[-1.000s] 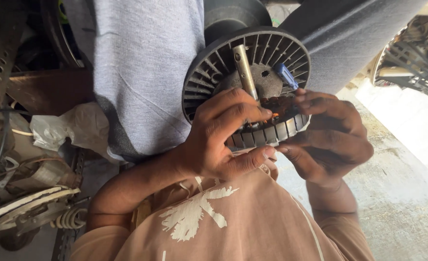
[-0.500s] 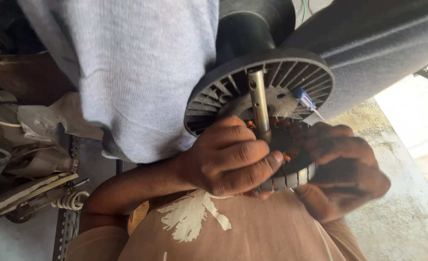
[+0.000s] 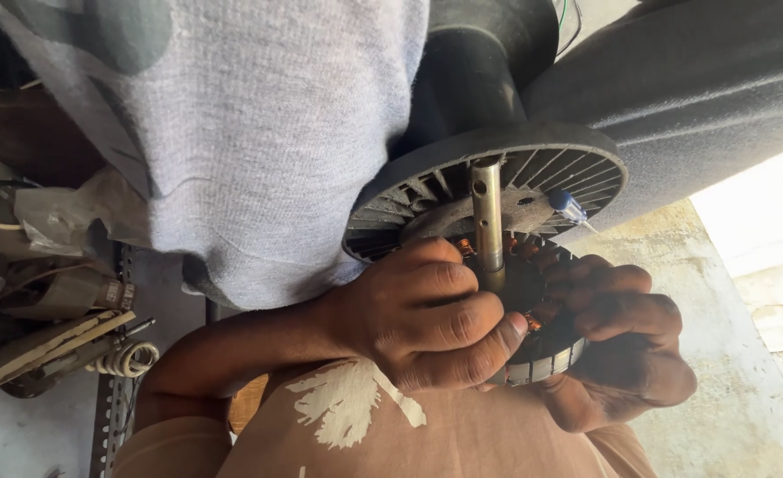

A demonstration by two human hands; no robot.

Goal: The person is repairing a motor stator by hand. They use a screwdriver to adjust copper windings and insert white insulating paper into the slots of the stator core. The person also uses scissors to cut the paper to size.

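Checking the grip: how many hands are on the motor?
2: left hand over the motor beside the metal shaft; right hand cupping its right rim.

A grey concrete floor (image 3: 745, 372) stretches beneath the work, while at left a perforated metal strip (image 3: 108, 416), a coiled spring (image 3: 126, 358) and crumpled scraps (image 3: 55, 221) lie cluttered.

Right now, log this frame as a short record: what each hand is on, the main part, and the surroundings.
Left hand: gripping the stator's near side, fingers curled over the rim.
Right hand: cupping the stator's far side.
Stator: round, copper windings, steel shaft upright through its centre.
Behind: dark ribbed motor housing.
Left edge: coiled spring, scrap parts.
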